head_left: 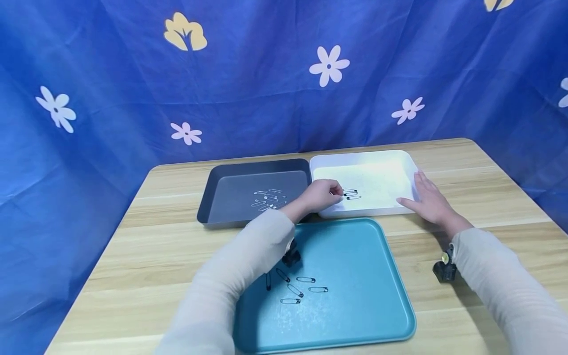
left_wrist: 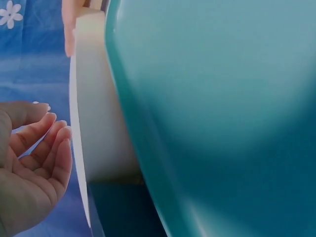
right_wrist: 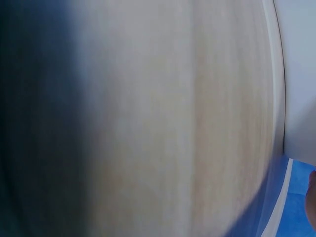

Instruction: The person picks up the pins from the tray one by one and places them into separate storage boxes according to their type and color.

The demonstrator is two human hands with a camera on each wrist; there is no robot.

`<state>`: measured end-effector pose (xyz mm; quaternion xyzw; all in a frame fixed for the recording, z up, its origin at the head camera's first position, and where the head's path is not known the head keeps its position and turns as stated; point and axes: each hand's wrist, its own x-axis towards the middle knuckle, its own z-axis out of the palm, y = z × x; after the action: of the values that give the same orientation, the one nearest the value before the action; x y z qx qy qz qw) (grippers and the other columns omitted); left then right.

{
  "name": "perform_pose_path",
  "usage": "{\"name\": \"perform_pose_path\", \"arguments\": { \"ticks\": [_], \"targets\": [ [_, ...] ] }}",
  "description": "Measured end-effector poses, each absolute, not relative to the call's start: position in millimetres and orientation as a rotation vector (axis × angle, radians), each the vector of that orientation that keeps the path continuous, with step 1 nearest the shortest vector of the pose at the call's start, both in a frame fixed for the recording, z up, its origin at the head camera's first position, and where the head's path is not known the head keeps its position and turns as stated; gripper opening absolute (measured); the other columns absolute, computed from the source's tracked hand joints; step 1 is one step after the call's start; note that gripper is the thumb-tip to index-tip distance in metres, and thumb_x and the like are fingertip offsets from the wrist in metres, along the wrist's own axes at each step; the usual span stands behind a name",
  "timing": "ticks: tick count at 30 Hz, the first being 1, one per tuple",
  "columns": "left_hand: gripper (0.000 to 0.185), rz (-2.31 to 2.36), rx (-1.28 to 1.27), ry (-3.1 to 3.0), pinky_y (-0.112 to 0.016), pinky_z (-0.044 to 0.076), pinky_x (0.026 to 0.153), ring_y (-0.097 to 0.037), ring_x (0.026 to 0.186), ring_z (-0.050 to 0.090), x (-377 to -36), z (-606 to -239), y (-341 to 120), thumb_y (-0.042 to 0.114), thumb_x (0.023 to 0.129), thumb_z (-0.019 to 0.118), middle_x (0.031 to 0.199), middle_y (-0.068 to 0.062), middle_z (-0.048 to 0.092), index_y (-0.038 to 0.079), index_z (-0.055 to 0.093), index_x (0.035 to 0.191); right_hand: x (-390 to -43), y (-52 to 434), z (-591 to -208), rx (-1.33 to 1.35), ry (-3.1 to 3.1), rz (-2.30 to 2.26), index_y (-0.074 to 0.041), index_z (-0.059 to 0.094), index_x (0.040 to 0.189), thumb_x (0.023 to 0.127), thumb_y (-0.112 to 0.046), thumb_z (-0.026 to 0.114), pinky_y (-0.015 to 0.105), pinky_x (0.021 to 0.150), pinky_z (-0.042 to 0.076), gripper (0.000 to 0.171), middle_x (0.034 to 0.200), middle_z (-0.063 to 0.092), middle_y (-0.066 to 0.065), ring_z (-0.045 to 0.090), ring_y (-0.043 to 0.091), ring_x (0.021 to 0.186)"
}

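Over the left front part of a white tray (head_left: 377, 170), my left hand (head_left: 321, 195) hovers with its thumb and fingertips close together, right beside several safety pins (head_left: 353, 197) with dark heads. The left wrist view shows that hand's loosely bent fingers (left_wrist: 60, 163), and no pin is visible between them. My right hand (head_left: 429, 201) rests against the white tray's right wall, fingers straight and thumb at the front rim. Only a sliver of a hand appears at the edge of the right wrist view, next to the tray's side (right_wrist: 301, 74).
A dark grey tray (head_left: 230, 187) adjoins the white one on the left and holds several silvery safety pins (head_left: 270, 197). Nearer stands a teal tray (head_left: 355, 256) with several dark pins (head_left: 318, 289), partly covered by my left sleeve. Behind the wooden table (head_left: 146, 246) hangs a blue curtain (head_left: 266, 98).
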<state>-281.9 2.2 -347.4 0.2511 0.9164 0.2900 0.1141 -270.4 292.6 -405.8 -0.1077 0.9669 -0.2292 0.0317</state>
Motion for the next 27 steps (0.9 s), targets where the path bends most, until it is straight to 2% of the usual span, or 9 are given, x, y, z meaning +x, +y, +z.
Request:
{"name": "perform_pose_path", "arguments": {
  "ticks": [6, 15, 22, 27],
  "targets": [
    [0.01, 0.885, 0.736, 2.654, -0.022, 0.04, 0.069, -0.011, 0.076, 0.05, -267.8, -341.4, -15.5, 0.014, 0.083, 0.056, 0.082, 0.0, 0.058, 0.008, 0.061, 0.088, -270.5, 291.4, -403.2, -0.375, 2.993, -0.706, 0.014, -0.003, 0.13, 0.083, -0.049, 0.044, 0.051, 0.097, 0.003, 0.092, 0.136, -0.005, 0.031, -0.006, 0.037, 0.126],
    [0.008, 0.958, 0.77, 2.624, -0.021, 0.04, 0.064, -0.01, 0.07, 0.05, -244.4, -335.0, -43.5, 0.012, 0.081, 0.059, 0.077, 0.001, 0.057, 0.007, 0.061, 0.086, -270.7, 293.4, -404.6, -0.36, 2.987, -0.712, 0.012, -0.004, 0.131, 0.083, -0.05, 0.043, 0.051, 0.097, 0.003, 0.092, 0.137, -0.006, 0.029, -0.006, 0.037, 0.126],
    [0.012, 0.99, 0.846, 2.558, -0.022, 0.042, 0.066, -0.011, 0.074, 0.051, -225.0, -334.9, -69.9, 0.009, 0.081, 0.059, 0.081, 0.0, 0.057, 0.002, 0.061, 0.09, -269.9, 294.7, -403.9, -0.328, 2.978, -0.704, 0.011, -0.006, 0.131, 0.082, -0.052, 0.043, 0.051, 0.097, 0.003, 0.093, 0.138, -0.006, 0.028, -0.007, 0.036, 0.126],
    [0.013, 0.963, 0.859, 2.564, -0.022, 0.043, 0.067, -0.01, 0.074, 0.051, -210.7, -337.9, -87.3, 0.009, 0.08, 0.06, 0.081, 0.002, 0.055, 0.002, 0.061, 0.091, -269.5, 292.8, -403.1, -0.332, 2.973, -0.695, 0.011, -0.006, 0.131, 0.082, -0.052, 0.043, 0.052, 0.097, 0.003, 0.094, 0.138, -0.007, 0.028, -0.007, 0.037, 0.126]
  ]
}}
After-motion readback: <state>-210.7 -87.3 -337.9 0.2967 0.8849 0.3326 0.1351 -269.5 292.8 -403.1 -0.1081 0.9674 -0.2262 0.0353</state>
